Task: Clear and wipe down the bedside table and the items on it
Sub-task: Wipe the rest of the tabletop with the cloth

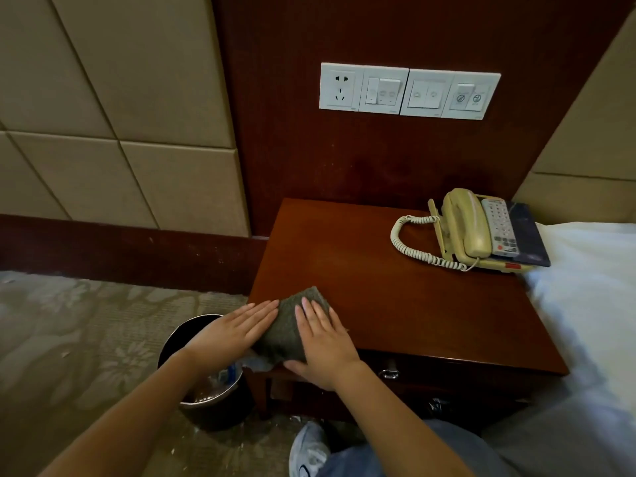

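Your cloth lies on the counter at the corner farthest from the telephone, well apart from it, with its near end hanging just over the counter's edge. Your right hand lies flat on top of it, fingers straight and pressing, the thumb along the near edge. Your left hand is also flat and released, fingertips touching the side of the cloth that faces away from the telephone. Neither hand is clenched round anything.

The cloth looks soft, knitted and light. It will probably bunch or fold under a sideways push, so keep a flat palm on its middle instead of pinching a corner. The polished wood looks slick, so it should glide easily. Some pale scraps sit at the edge under the cloth, above the bin, which stands on the floor on the far side of the cloth from the telephone.

The telephone looks like light, hard plastic, and its handset is only cradled. Take it by the base with both hands, since the coiled cord could snag or drag. A dark flat folder sits under it and may slide out if you tilt it.
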Demonstrator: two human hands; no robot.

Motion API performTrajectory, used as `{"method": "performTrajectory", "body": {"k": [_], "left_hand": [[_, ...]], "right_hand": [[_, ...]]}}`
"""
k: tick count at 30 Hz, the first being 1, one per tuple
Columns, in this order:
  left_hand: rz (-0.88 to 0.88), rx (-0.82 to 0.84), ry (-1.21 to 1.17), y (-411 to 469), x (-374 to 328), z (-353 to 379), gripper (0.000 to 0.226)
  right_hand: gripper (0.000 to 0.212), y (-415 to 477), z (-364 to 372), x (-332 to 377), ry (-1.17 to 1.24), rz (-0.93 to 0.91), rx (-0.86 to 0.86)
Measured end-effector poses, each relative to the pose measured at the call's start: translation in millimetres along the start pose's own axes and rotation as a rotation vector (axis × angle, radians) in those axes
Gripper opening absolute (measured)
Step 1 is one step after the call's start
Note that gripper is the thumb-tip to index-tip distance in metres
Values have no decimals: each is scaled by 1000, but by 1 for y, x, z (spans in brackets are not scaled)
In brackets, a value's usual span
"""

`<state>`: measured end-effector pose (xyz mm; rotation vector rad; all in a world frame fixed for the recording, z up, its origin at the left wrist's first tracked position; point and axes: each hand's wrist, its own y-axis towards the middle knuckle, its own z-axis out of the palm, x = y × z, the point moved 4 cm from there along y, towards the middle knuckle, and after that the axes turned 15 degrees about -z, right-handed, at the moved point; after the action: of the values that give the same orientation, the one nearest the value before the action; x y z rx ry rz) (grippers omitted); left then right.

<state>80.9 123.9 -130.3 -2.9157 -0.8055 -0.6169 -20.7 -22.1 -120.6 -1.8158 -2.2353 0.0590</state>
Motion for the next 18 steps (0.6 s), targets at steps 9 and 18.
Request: {"method": "performTrajectory", "body": {"k": [9, 18], "left_hand": [[-55, -50, -13, -4, 12, 18, 110], [-389, -9, -233, 17, -74, -7, 62]], "right_hand": [[103, 43, -1, 20, -51, 83, -33], [96, 6, -1, -13, -151, 54, 11]]}}
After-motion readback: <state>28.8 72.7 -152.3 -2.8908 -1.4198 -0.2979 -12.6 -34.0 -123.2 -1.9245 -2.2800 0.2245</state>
